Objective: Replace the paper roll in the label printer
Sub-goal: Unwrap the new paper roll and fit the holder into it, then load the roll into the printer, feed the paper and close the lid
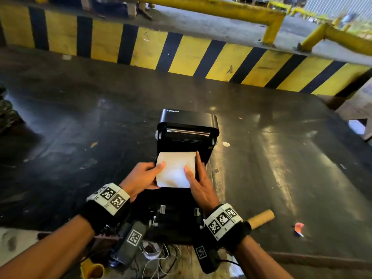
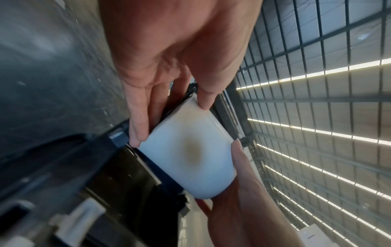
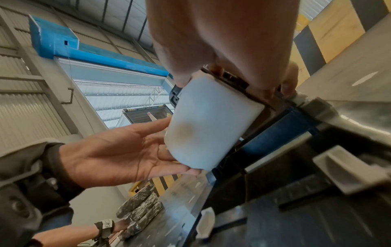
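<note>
Roll [image 1: 175, 170] axis crosswise between hands.

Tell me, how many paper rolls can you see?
2. A white paper roll held between both hands over the open printer, and an empty brown cardboard tube lying on the floor near the right wrist. Others may be hidden.

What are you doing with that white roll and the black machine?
A person is putting a fresh paper roll into an open label printer. The left hand and right hand hold the roll between them, just above the printer's open bay. An empty cardboard core lies on the dark surface nearby.
</note>
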A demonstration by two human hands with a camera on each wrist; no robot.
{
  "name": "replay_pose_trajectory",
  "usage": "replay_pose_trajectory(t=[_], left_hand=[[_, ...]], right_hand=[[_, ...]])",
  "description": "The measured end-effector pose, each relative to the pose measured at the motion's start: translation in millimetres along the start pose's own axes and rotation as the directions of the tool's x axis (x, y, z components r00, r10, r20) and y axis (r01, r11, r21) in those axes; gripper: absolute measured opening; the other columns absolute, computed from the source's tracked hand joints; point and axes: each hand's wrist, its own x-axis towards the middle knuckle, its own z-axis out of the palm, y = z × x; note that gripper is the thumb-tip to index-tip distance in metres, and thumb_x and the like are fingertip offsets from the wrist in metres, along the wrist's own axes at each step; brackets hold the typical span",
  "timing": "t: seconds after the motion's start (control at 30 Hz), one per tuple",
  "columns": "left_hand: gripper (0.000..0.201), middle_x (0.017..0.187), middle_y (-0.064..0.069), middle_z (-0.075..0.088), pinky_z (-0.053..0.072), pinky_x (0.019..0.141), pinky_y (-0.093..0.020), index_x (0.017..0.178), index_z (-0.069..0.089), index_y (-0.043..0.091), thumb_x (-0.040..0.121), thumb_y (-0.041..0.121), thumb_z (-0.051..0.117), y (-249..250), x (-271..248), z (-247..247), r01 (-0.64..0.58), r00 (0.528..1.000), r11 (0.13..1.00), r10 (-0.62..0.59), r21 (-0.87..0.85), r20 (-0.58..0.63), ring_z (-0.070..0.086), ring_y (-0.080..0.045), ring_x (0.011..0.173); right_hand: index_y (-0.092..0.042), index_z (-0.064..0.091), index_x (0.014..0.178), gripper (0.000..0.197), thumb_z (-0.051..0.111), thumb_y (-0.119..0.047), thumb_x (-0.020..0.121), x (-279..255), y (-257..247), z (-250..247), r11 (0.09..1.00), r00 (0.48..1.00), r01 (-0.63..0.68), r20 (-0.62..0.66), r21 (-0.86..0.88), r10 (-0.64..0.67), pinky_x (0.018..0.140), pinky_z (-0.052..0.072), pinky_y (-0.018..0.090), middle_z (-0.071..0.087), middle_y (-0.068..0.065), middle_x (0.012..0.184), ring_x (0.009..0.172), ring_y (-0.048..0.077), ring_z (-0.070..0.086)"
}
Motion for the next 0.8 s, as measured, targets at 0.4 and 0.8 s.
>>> replay_pose_trajectory(t=[0.4,0.8], left_hand=[[0.025,0.093,-0.01,0.076,0.06,0.08,-0.044,0.099,0.071,0.015,0.089,0.035,0.06,-23.8,13.6,4.0,-0.102,0.993,0.972,0.113,0.213,-0.041,0.073,-0.021,0.086],[0.038,0.094,-0.006,0.075,0.058,0.084,-0.041,0.111,0.069,0.012,0.088,0.04,0.059,-40.2,20.0,12.4,-0.17,0.98,0.875,0.198,0.454,-0.016,0.071,-0.017,0.085]], right_hand=[[-0.05,-0.002,0.142,0.066,0.038,-0.057,0.09,2.0,24.2,-20.6,0.941,0.981,-0.13,0.095,-0.311,0.167,0.117,-0.002,0.057,-0.015,0.005,0.159,0.144,0.017,-0.017],[-0.055,-0.004,0.138,0.071,0.033,-0.07,0.079,-2.3,44.6,-30.5,0.912,0.957,-0.192,0.135,-0.362,0.255,0.117,0.001,0.058,-0.015,0.006,0.159,0.146,0.025,-0.008]])
